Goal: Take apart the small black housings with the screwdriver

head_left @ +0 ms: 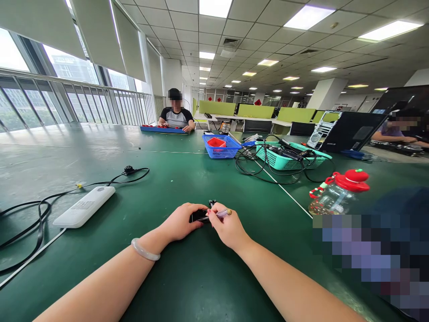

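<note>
Pinched between the thumb and fingers of the right hand [229, 227], a slim pen-like tool [222, 213] is being held at a low slant, its pale, gold-tipped end being angled to the right and its dark end being directed toward a small black object [197, 216]. That object is being gripped by the left hand [179, 222], with the thumb being set along the near side and the fingers along the far side; much of its outline is being hidden by them. It is being held straight ahead of the wearer, over the green tabletop [201, 277], though whether the surface is being touched cannot be told. Just beyond the right fingers a dark bit [212, 203] is being shown, possibly part of the same object.

Judging by the hands, close two-handed work is being done: the object is apparently being steadied on the left while the tool is being applied or lined up on the right. Contact at the tip is being obscured by the fingers. For the next move, a firm left hold and small, well-guided tip motion seem to be being called for.
</note>
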Motion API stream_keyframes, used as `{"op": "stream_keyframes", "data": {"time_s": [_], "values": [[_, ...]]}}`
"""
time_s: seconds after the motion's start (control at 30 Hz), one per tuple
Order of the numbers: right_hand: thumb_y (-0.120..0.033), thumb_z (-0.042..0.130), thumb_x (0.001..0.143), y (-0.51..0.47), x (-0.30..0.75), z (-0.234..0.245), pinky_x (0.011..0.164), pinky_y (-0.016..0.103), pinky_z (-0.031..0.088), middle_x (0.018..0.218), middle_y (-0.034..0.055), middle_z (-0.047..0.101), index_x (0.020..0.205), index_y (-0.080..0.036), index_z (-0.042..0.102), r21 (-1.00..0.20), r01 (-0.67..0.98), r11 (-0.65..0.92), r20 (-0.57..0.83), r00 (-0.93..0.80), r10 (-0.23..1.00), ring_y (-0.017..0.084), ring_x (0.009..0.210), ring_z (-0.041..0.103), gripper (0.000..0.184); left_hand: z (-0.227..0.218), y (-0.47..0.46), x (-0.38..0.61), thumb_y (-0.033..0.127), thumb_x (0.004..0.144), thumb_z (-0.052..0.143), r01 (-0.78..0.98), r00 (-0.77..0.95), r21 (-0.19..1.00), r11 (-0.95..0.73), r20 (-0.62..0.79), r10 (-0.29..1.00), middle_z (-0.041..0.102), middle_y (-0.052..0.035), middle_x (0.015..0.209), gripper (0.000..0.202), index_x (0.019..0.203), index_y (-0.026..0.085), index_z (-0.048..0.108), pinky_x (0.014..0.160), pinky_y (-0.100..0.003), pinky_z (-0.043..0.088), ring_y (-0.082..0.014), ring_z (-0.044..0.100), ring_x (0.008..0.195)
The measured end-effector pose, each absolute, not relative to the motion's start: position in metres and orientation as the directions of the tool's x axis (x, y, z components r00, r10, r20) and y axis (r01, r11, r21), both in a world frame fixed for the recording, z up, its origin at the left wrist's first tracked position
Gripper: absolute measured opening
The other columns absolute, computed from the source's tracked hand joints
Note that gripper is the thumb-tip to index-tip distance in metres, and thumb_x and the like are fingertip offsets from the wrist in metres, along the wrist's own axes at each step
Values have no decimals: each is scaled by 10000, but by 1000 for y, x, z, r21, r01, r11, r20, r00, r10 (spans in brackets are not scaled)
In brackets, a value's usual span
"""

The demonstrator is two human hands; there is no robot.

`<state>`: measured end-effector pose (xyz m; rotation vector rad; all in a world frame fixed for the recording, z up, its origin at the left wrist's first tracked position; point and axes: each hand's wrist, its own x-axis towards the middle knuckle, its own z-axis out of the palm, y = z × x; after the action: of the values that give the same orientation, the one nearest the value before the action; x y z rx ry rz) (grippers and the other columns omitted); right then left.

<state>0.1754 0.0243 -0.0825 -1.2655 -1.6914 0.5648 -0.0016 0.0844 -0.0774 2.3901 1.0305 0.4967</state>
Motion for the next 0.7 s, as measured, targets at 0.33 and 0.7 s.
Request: {"op": "stream_keyframes", "data": {"time_s": [0.33, 0.7], "values": [[-324, 429, 906, 18, 178, -79, 523, 232, 300, 546, -48, 399, 647, -206, 457, -655, 589, 474, 582, -6, 813, 98, 496, 359, 286, -78, 83, -1, 277, 767, 648, 589, 627, 566, -577, 129, 768, 667, -19, 1194, 445, 1209, 284, 591, 981, -390, 453, -233, 584, 1092], [-450, 529, 867, 34, 185, -87, 501, 237, 309, 581, -54, 419, 789, -213, 546, -892, 211, 400, 427, 102, 899, 100, 507, 369, 250, -74, 81, -1, 288, 829, 584, 536, 589, 497, -682, 358, 724, 675, -34, 1151, 323, 1150, 269, 619, 994, -400, 477, -219, 575, 1093]]}}
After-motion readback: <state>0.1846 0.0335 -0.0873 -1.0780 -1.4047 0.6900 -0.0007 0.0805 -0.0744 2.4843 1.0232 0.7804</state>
